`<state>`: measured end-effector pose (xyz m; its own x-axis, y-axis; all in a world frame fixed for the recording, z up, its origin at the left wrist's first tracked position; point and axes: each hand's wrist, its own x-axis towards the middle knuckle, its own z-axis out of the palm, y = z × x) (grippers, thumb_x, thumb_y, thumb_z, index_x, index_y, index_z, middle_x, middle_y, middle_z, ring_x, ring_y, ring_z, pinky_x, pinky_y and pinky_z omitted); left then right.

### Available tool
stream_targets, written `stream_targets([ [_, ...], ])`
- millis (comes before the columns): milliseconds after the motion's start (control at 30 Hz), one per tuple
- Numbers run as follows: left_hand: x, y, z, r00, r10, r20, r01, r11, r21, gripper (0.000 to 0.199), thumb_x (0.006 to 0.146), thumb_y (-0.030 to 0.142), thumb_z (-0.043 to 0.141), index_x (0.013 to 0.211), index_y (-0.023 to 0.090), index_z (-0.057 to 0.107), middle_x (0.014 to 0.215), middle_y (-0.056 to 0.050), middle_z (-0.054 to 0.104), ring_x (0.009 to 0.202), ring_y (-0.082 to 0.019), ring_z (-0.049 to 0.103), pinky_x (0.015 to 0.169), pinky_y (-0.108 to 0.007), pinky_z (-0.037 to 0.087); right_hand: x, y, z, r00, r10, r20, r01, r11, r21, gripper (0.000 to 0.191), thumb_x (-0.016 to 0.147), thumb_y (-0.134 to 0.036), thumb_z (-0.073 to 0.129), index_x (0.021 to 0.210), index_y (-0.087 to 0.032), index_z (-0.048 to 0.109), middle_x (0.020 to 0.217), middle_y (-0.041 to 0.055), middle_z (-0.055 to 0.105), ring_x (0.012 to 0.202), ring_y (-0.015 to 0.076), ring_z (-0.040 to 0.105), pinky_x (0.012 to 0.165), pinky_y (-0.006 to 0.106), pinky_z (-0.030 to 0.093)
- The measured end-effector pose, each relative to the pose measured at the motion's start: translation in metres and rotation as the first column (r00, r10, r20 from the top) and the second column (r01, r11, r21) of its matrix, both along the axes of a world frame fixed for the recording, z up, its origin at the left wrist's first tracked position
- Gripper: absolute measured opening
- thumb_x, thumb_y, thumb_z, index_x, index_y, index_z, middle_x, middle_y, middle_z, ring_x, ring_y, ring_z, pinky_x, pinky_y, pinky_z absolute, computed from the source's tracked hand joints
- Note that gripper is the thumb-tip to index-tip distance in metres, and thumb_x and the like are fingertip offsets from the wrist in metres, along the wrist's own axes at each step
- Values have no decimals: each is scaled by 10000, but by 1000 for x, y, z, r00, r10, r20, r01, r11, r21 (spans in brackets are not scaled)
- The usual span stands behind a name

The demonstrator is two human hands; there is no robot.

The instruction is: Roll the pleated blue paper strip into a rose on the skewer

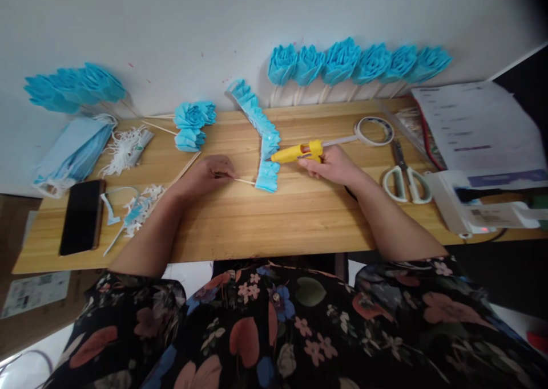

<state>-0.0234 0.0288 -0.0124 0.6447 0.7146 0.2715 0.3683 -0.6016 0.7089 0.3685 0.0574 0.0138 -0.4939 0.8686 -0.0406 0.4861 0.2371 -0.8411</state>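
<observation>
- The right hand [336,165] is clenched around the handle of a yellow plastic hot-glue gun [296,152], a clear glue stick trailing out behind it toward the right; the nozzle points left and its tip sits just at the pleated strip.
- The left hand [205,175] pinches a thin wooden skewer [244,180] between thumb and fingertips. The skewer's long axis runs left to right across the table, and its free end reaches the lowest fold of the strip.
- The long strip of pleated light-blue fabric [262,135] lies between the 2 hands, its long axis running from the wall down toward the person, bent slightly midway. Its near end lies to the right of the left hand's pinch and just below and left of the nozzle, so both hands are close, with the gun tip the closer of the 2.
- The pale wooden table [274,229] also carries a finished blue fabric rose [193,122] on a stick, white-handled scissors [405,175], a roll of white tape [374,130], a black phone [82,216] and white trimmings [126,149].
- A row of 6 blue fabric roses [355,61] leans against the white wall behind.
</observation>
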Motion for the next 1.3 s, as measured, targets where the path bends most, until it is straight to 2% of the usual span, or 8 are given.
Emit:
stream_targets([
  [100,0,0,0,1000,-18,7,18,999,42,252,1111,330,716,974,198,882,921,-78,812,837,-174,744,762,-253,560,-1,0,-1,998,19,54,-22,998,64,495,919,-685,722,719,-240,636,593,-2,611,566,165,529,601,335,379],
  [233,1,0,0,1000,-20,-6,20,999,31,256,1114,342,718,980,194,879,934,-85,816,828,-174,733,759,-259,562,-3,0,-3,994,28,102,-47,982,185,431,920,-640,724,938,-211,765,756,28,707,662,193,573,654,346,390],
  [433,1,0,-1,1000,5,19,-5,1000,8,278,1099,394,743,951,209,888,898,-79,809,803,-184,738,733,-263,560,-3,0,-6,992,8,128,-28,987,158,462,932,-630,735,1075,-202,832,821,53,747,721,225,615,694,366,418],
  [567,0,1,2,1000,-13,7,13,1000,18,232,1088,337,743,965,209,894,919,-82,818,809,-181,743,729,-254,556,-2,1,-7,997,17,73,-27,990,141,450,930,-639,757,1048,-210,821,813,44,750,714,218,625,690,359,427],
  [767,0,1,1,1000,-11,22,10,999,32,253,1101,359,743,957,209,886,909,-87,816,816,-191,745,744,-268,565,4,6,-9,999,-47,12,47,999,-21,564,954,-702,711,649,-235,630,552,10,597,511,147,516,577,328,403],
  [1000,1,0,-1,1000,-1,19,0,999,35,255,1097,358,735,965,201,885,913,-91,815,820,-197,748,738,-283,571,2,3,-4,1000,19,25,-20,998,59,474,931,-659,741,738,-235,655,587,-8,609,555,159,528,595,326,384],
  [1133,1,0,0,1000,-19,2,19,999,44,248,1097,336,722,974,197,887,922,-82,813,817,-186,739,730,-276,563,-1,2,-4,994,8,108,-26,985,169,411,916,-620,762,918,-210,766,742,28,712,676,200,590,649,342,387],
  [1300,0,0,0,1000,-18,-9,18,999,29,250,1105,332,721,987,189,888,930,-76,809,812,-176,719,735,-268,555,0,3,-6,995,4,102,-13,996,85,435,910,-651,756,850,-221,731,686,17,667,617,182,557,619,343,369],
])
